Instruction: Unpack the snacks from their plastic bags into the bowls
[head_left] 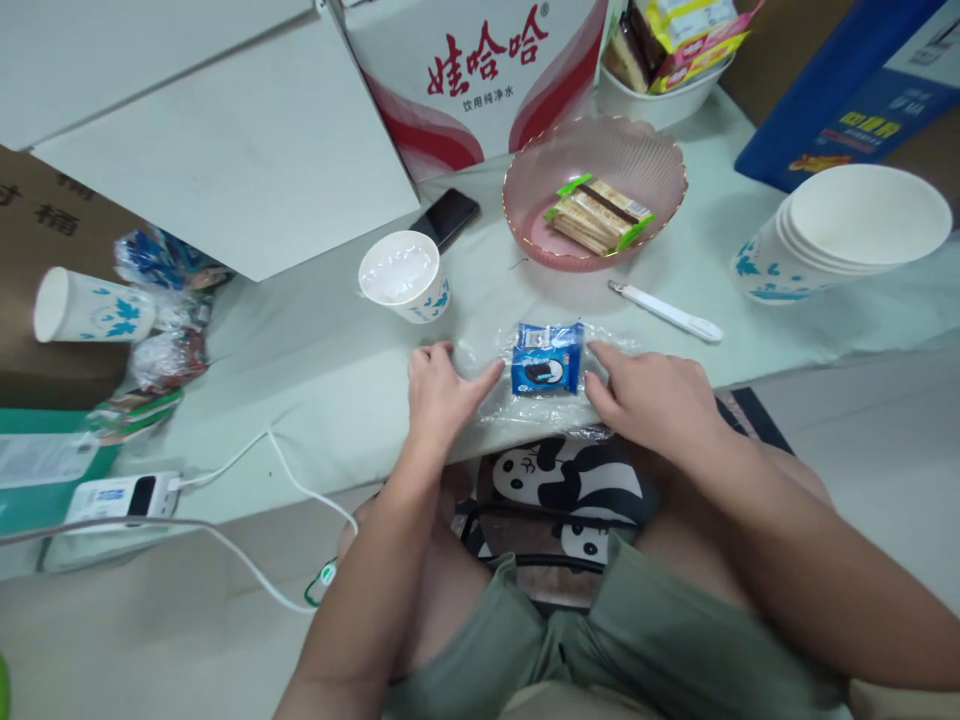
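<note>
A small blue cookie packet with a dark sandwich cookie printed on it lies on a sheet of clear plastic film near the table's front edge. To its left, my left hand rests on the table, its thumb stretched toward the packet and its other fingers bent. My right hand is on the other side, index finger and thumb apart at the film beside the packet. Neither hand visibly grips anything. Behind my left hand stands a paper cup with clear plastic over its mouth.
A pink scalloped bowl holds wrapped crackers. A white utility knife lies in front of it. Stacked paper cups stand right; a phone lies behind the covered cup. Left are a tipped paper cup and a power bank.
</note>
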